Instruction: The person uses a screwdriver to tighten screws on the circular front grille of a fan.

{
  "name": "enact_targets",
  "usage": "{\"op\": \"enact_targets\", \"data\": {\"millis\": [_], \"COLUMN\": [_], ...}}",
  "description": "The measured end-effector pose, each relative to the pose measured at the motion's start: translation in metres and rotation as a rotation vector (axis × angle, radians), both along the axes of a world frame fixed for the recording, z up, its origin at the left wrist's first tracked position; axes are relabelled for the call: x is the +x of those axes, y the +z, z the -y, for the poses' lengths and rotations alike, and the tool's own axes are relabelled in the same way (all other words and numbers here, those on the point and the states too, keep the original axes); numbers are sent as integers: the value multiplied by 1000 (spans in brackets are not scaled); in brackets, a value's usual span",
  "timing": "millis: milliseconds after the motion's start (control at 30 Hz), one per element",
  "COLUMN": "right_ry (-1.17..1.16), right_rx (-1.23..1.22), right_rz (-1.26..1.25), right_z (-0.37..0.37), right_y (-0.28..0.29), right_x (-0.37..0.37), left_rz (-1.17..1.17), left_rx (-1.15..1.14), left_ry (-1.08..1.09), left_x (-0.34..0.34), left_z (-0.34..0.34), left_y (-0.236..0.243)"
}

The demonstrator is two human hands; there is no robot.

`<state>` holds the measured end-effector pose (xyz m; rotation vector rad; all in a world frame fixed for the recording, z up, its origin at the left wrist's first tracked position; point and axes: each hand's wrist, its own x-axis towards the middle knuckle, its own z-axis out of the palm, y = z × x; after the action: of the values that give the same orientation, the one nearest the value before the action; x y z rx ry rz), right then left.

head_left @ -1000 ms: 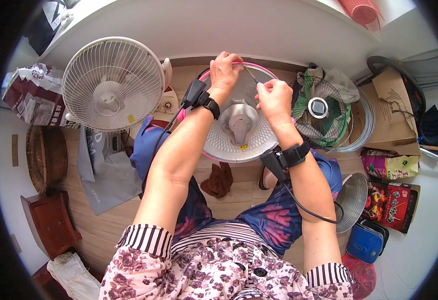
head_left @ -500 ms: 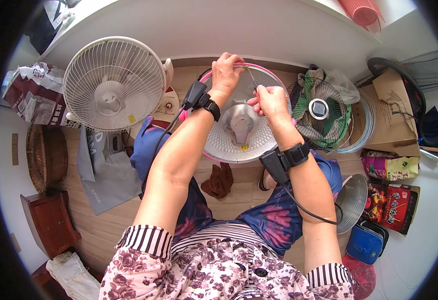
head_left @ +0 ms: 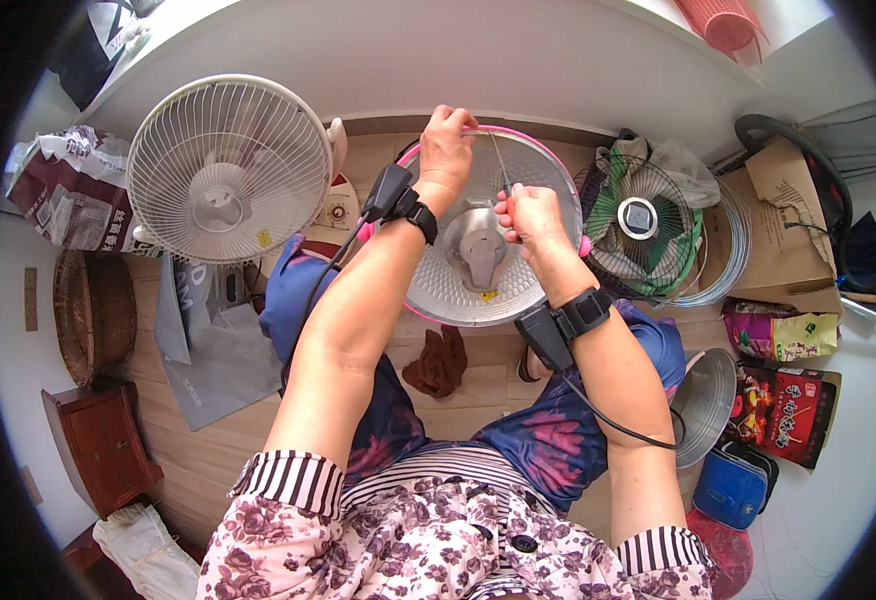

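"While both forearms reach out from the near side, how do the hands stand?"

"The left hand (head_left: 448, 148) is at the far left stretch of the pink rim (head_left: 533, 136), wrist bent, knuckles up, fingers curled over toward the edge. Whether they pinch it, I can't tell."

"And the right hand (head_left: 534, 214)?"

"Nearer, over the right half of the dish (head_left: 523, 285). Thumb and fingers pinch the near end of a thin rod (head_left: 500, 160), with the other fingers folded leftward."

"Where does the rod run?"

"Away to the far rim, just right of the left fingertips. Contact at its tip is too small to make out."

"Where's the dish itself?"

"Mid-scene, beyond the knees, its silver bowl in view with a metal lamp (head_left: 480, 252) at the centre."

"Which edges crowd it?"

"The wall (head_left: 558, 75) rises close behind the far rim. The black grille (head_left: 639, 217) is just beside the right edge; the white fan (head_left: 228, 165) is to the left, past a narrow gap."

"And room to move?"

"Between the forearms, over the dish's near half, and nearer still between the legs, where floor (head_left: 483, 385) shows around a brown rag (head_left: 436, 362)."
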<state>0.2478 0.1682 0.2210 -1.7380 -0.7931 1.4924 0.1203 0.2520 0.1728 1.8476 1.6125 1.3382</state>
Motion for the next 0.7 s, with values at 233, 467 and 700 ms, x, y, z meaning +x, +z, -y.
{"op": "enact_targets", "data": {"millis": [233, 467, 700], "right_ry": [-7, -9, -77], "right_rx": [18, 72, 305], "right_rz": [6, 25, 199], "right_z": [3, 6, 8], "right_y": [-9, -6, -20], "right_x": [-7, -6, -7], "left_rz": [-20, -62, -139], "left_rx": [2, -23, 4], "left_ry": [4, 29, 48], "left_x": [-3, 4, 4], "left_z": [-3, 2, -3], "left_y": [-7, 2, -3]}}
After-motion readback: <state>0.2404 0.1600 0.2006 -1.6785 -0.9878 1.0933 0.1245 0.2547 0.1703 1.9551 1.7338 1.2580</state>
